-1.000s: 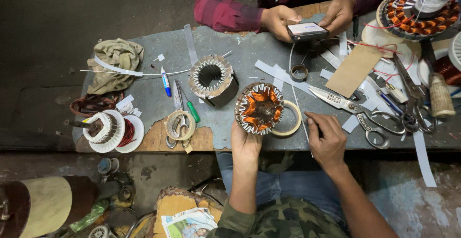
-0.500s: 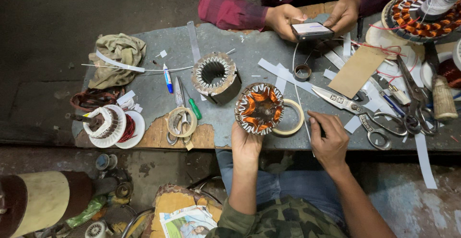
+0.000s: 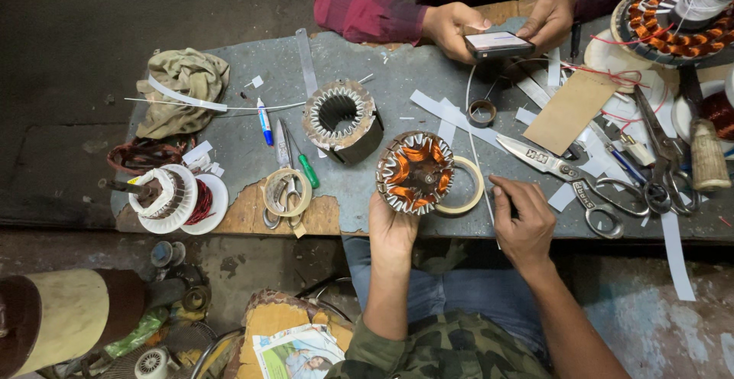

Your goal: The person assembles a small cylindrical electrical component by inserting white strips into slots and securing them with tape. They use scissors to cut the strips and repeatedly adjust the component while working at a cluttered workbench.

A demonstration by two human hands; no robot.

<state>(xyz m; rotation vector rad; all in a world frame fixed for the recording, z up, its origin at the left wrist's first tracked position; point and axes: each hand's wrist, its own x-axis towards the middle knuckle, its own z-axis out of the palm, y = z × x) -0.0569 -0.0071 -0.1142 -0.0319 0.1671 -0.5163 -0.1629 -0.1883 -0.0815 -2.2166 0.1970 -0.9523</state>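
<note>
We note the left hand (image 3: 391, 226) gripping the copper-wound stator (image 3: 414, 172) at the workbench's (image 3: 252, 138) near edge, the right hand (image 3: 521, 218) pinching a thin white strip (image 3: 480, 166), so slot insulation seems in hand.

Even overhead light on the grey table (image 3: 397, 73), dim floor around, sharp focus, slight wide-angle edge stretch.

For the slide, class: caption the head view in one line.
Left hand steadies a copper-wound stator on the grey table; right hand rests beside scissors.
</note>
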